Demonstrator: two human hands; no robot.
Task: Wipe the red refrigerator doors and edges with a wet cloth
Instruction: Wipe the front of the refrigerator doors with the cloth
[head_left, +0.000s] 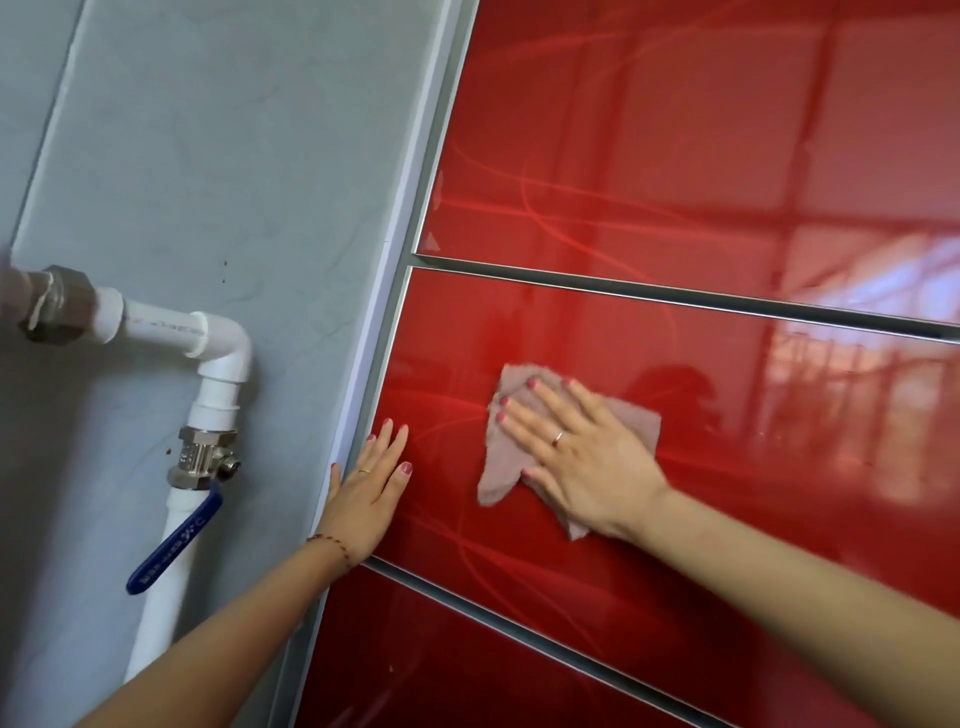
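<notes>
Only illegible print marks the blue valve handle (171, 545).

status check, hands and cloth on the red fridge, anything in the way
Right hand flat, pressing pink cloth on middle red door. Left hand open, braced at door's left edge. White pipe with blue valve handle beside fridge, clear of wiping.

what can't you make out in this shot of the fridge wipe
Head view only:
- Cloth: its middle is hidden under the right hand; wetness cannot be told.
- Pipe: its left end is blurred and cut off by the frame edge.
- Valve handle: print too small to read.
- Fridge doors: top, bottom and right side lie outside the frame.
- Left hand: its palm faces the door, unseen.
</notes>
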